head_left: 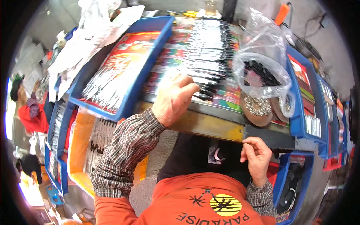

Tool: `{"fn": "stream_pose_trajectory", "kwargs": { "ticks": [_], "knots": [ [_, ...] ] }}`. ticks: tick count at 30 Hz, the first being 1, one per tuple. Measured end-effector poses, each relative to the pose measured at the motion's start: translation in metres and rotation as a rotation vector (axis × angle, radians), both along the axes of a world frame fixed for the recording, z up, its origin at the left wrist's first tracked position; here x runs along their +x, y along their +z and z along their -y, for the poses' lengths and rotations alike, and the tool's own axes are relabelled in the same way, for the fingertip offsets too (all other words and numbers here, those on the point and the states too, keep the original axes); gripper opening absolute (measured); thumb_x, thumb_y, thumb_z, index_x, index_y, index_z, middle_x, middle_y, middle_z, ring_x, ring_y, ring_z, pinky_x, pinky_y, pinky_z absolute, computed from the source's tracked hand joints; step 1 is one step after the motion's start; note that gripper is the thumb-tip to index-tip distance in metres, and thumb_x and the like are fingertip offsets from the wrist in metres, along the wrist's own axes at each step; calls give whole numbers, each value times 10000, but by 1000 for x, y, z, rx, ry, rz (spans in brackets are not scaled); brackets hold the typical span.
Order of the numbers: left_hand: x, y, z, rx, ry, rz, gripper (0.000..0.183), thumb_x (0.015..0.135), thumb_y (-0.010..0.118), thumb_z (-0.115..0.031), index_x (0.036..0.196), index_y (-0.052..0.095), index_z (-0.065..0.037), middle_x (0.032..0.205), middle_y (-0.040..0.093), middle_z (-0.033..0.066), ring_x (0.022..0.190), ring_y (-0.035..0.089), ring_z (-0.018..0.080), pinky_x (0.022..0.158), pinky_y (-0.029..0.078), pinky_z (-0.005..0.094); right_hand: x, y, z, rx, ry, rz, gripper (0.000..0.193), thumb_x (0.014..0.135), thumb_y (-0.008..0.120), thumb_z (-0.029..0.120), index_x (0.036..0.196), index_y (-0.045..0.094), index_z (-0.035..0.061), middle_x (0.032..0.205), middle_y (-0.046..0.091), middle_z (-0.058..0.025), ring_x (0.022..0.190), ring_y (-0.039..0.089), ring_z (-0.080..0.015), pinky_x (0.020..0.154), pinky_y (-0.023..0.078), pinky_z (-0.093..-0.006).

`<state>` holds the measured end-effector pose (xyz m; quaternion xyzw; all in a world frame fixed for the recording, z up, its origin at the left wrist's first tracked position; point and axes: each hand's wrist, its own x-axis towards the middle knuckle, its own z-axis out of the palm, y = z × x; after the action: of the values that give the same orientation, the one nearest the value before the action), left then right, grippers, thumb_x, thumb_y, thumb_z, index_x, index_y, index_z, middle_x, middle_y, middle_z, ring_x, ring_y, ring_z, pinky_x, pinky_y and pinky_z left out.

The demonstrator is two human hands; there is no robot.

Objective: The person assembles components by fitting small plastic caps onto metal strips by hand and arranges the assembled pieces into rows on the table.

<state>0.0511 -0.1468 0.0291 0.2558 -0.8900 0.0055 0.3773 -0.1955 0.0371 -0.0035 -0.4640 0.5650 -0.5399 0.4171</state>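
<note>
We see our left hand [174, 97] over the counter [210, 123], its fingers curled narrow and bent away from us, so the fingertips are hidden and we cannot tell whether they hold anything. Our right hand [258, 155] is lower, just off the counter's near edge, the thumb and forefinger close together; anything between them is too small to make out. Just beyond our left hand and to its right lies a thick row of thin rods [210, 45], pale with black ends, packed so tightly and so blurred that single ones are hard to separate. They lie on colourful printed sheets [228, 98], which the rods mostly cover. Beyond our right hand a brown dish [258, 120] holds small silvery bits [258, 105], too fine to tell apart, and behind it a clear plastic bag [279, 41] shows black pieces [264, 73] through its creased, open mouth. To the left of our left hand, a blue tray [148, 63] carries more rods, its far corner hidden under crumpled white sheets [84, 41]. Below that tray, our left sleeve partly covers an orange crate [77, 150].
</note>
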Motion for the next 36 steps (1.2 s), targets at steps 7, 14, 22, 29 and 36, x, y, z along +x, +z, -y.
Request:
{"fn": "stream_pose_trajectory", "kwargs": {
  "ticks": [7, 14, 22, 29, 36],
  "knots": [
    [60, 36, -15, -37, 273, 58, 141, 736, 661, 38, 854, 671, -39, 804, 640, 111, 745, 633, 306, 661, 509, 374, -1, 0, 3, 24, -20, -71, 72, 911, 579, -7, 970, 614, -31, 676, 579, -26, 537, 535, -61, 482, 433, -186],
    [144, 36, 33, -84, 540, 257, 13, 776, 629, -68, 776, 621, -78, 755, 613, 110, 733, 633, 320, 598, 493, 416, 1, 0, 2, 14, -32, -84, 61, 911, 589, 2, 956, 615, -30, 681, 582, -29, 536, 536, -61, 476, 434, -185],
    [203, 15, 81, 281, 769, 528, 42, 754, 656, -110, 766, 658, -70, 774, 659, 150, 794, 660, 346, 690, 518, 437, 7, 1, 3, 29, -10, -152, 58, 906, 596, 5, 940, 622, -34, 690, 587, -25, 541, 541, -56, 484, 440, -185],
    [194, 13, 84, 250, 827, 649, 72, 734, 655, -116, 787, 689, -82, 769, 672, 171, 776, 668, 365, 705, 531, 451, 9, 0, 2, 33, -12, -183, 58, 899, 602, 5, 919, 630, -41, 710, 597, -29, 550, 551, -60, 496, 446, -191],
    [187, 10, 93, 311, 947, 700, 147, 785, 594, -171, 861, 679, -77, 898, 680, 189, 874, 667, 377, 739, 535, 492, 3, 13, -3, 31, 27, -278, 54, 882, 608, 2, 890, 646, -36, 739, 625, -47, 578, 576, -72, 514, 468, -211]
  ]
}}
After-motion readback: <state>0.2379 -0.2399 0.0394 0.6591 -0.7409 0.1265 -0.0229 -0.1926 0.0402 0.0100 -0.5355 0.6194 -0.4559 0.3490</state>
